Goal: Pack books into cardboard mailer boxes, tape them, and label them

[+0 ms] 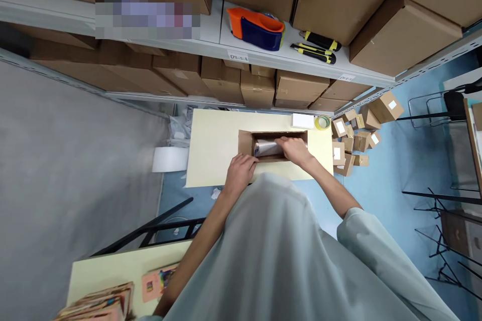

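An opened cardboard box sits on a pale yellow table in front of me. Inside it lies a whitish package in shiny wrapping; what it contains cannot be made out. My left hand grips the near left edge of the box, its fingers closed on the cardboard. My right hand reaches into the box from the right with bent fingers on the package; its fingertips are partly hidden. Behind the box are a white small box and a roll of tape.
Above the table, a shelf bears cardboard boxes, an orange and blue tape dispenser and box cutters. Small labelled parcels are piled at right. A white roll stands left. Behind me, booklets lie on another table.
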A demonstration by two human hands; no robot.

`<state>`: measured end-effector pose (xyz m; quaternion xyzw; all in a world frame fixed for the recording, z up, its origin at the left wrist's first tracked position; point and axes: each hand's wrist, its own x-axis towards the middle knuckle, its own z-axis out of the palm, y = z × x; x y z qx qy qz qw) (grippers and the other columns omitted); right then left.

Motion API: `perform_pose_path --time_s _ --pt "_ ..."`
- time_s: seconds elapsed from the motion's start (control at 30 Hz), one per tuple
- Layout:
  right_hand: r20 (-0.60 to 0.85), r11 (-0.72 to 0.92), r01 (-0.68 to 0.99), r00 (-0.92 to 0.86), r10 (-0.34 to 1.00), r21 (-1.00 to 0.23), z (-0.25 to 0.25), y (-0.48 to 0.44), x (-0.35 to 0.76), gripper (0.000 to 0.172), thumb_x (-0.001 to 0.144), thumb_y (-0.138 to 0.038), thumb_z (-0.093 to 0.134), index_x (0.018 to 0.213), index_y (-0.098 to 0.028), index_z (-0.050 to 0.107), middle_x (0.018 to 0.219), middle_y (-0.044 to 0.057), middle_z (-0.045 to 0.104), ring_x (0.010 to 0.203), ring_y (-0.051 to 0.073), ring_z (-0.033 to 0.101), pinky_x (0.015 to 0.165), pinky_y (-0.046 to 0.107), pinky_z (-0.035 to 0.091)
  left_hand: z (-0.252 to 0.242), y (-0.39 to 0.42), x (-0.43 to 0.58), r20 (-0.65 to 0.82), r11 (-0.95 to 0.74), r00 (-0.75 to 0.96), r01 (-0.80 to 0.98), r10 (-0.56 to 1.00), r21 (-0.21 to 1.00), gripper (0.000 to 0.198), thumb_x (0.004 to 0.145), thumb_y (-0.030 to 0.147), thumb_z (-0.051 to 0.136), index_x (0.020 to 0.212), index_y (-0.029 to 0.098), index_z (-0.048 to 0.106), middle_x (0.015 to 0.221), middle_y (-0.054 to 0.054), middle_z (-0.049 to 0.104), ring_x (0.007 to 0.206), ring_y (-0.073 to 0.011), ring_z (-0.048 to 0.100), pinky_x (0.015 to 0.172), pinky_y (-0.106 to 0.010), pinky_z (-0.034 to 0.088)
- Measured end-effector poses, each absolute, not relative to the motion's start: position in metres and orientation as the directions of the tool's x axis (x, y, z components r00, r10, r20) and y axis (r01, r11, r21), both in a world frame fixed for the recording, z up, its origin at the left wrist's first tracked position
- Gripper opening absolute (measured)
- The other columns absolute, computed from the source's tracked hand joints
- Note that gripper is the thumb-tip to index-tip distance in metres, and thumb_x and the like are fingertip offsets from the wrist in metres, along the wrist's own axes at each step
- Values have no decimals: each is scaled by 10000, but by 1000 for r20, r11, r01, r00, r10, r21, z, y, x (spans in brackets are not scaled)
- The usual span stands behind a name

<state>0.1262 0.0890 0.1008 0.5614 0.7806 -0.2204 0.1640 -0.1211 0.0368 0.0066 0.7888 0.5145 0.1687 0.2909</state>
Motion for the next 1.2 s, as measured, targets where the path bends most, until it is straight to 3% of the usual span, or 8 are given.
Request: perform_pose_path --time_s 0.23,0.3,0.4,0.53,0.7,0.93,1.07,1.2 --pt "-654 259 952 -302 694 -165 30 115 102 382 1019 -21 528 1318 -134 737 1311 193 763 1249 298 720 1050 425 549 5 30 -122 -28 -295 405 709 914 640 227 997 193 576 1009 281 785 1005 -46 812 997 -262 746 1213 -498 467" --pt "-656 243 957 -284 699 -155 16 121 99 290 1068 -156 609 1340 -136 709 1344 169 734 1231 289 713 1053 463 577 6 29 -121 -23 -295 401 711 916 638 227 997 194 569 1007 278 780 1014 -53 810 1009 -268 741 1206 -501 471" --pt "-660 209 967 -254 707 -148 3 127 97 421 1048 -403 730 1397 -180 655 1403 120 676 1194 272 707 1011 494 626 8 30 -121 -24 -298 408 706 913 643 231 995 192 559 1004 280 773 1023 -52 813 1027 -268 741 1222 -503 456" --pt "-645 148 975 -219 732 -164 -2 123 102 423 1045 -396 735 1398 -178 655 1408 123 677 1194 271 708 1012 489 627 10 30 -123 -47 -292 423 698 905 654 230 990 205 560 1008 282 776 1036 -47 819 1033 -259 747 1247 -509 437" --pt "-529 101 967 -214 821 -234 8 93 126 444 1100 -192 509 1512 -54 598 1593 252 585 1498 300 548 1284 455 407 14 29 -126 -74 -277 429 695 900 664 266 995 221 545 1006 304 798 1008 -40 814 1022 -250 753 1283 -541 399" --pt "-104 23 894 -77 992 -448 38 39 192 403 1079 -286 505 1381 -175 749 1596 142 624 1568 327 467 1316 579 362 17 30 -127 -39 -275 407 682 913 677 240 1023 273 575 1049 303 812 1057 -46 815 1054 -258 743 1341 -583 295" --pt "-82 1 883 -45 996 -470 39 49 213 409 1085 -284 479 1366 -209 766 1521 96 698 1583 331 441 1329 634 297 19 35 -131 -33 -277 403 683 914 676 205 1027 301 609 1047 310 813 1127 -59 798 1111 -278 716 1311 -601 343" --pt "-120 -31 842 -40 992 -539 29 81 218 450 1078 -260 448 1407 -167 740 1581 136 644 1474 302 579 1263 547 422 24 39 -132 20 -283 365 685 931 672 237 1042 302 581 999 264 812 1375 -135 684 1368 -333 591 1200 -563 494"
